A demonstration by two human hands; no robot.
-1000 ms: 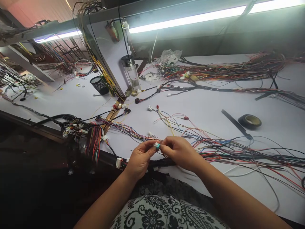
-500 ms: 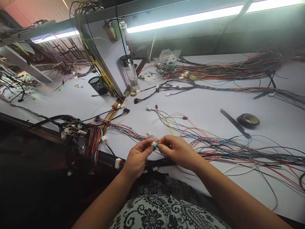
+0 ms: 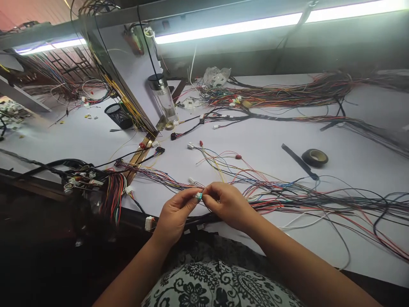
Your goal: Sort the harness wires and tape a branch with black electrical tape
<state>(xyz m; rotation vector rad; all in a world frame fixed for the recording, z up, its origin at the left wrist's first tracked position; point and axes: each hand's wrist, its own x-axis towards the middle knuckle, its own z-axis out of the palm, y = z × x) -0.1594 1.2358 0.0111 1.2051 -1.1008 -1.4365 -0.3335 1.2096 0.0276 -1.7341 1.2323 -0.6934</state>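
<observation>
Between my two hands is a small white and teal connector (image 3: 198, 196). My left hand (image 3: 174, 213) pinches it between thumb and fingertips. My right hand (image 3: 225, 202) is closed at the teal end, thumb against fingers; what lies in that pinch is too small to make out, perhaps hidden by the fingertips. Beneath and beyond both hands runs a loose bundle of thin coloured wires (image 3: 268, 187). A white connector (image 3: 191, 181) lies just past my left fingertips. Another white multi-pin connector (image 3: 148, 223) hangs at the table edge, left of my left wrist.
A roll of black tape (image 3: 315, 158) and a dark flat strip (image 3: 298, 161) lie to the right. At the back stand a glass bottle (image 3: 164, 100) and a black mesh cup (image 3: 119, 116). A thick wire harness (image 3: 287, 96) stretches along the rear. Bunched wires (image 3: 112, 194) droop over the front edge.
The whole scene has shifted slightly left in view as the head turned. Both hands keep their positions around the connector, with little visible change in grip.
</observation>
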